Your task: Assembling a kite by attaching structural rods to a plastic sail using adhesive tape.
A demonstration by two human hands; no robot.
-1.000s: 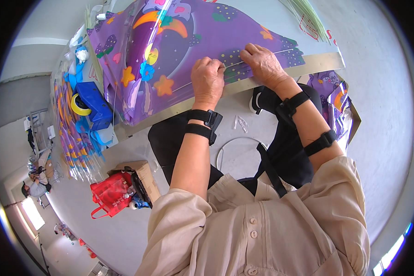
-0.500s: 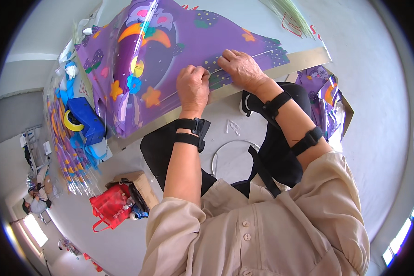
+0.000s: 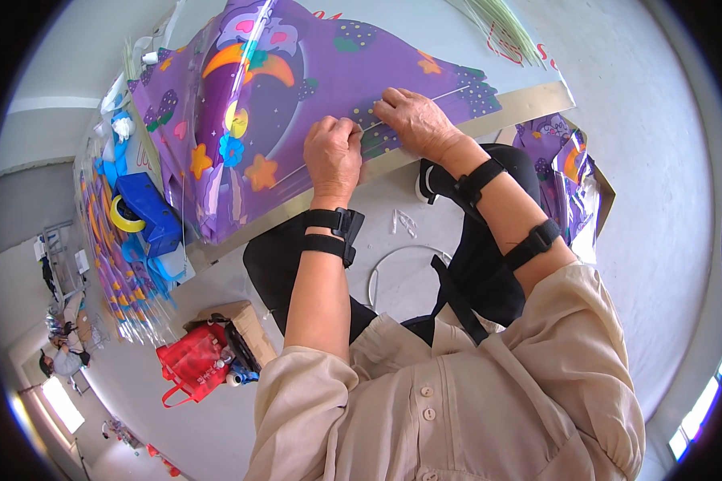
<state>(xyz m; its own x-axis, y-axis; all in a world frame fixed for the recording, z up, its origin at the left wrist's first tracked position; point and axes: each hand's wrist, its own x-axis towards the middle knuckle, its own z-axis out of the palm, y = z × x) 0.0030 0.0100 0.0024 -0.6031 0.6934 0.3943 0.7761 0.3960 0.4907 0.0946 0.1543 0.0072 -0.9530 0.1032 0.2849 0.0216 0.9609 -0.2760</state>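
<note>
A large purple printed foil sheet [image 3: 313, 88] with stars and a cartoon figure lies spread over the grey table [image 3: 529, 100]. My left hand [image 3: 333, 152] and my right hand [image 3: 413, 120] rest side by side on its near edge, fingers curled and pinching a thin white rod [image 3: 449, 94] that runs along that edge. Both wrists wear black straps.
A blue tape dispenser [image 3: 148, 216] with a yellow roll sits at the table's left end beside a stack of similar prints [image 3: 108, 264]. A box of purple sheets [image 3: 565, 168] stands on the floor right. A red bag [image 3: 192, 365] and cardboard box are lower left. A person crouches far left.
The view has shifted slightly. My hands have stayed together on the sheet's near edge, moving a little along it to the right.
</note>
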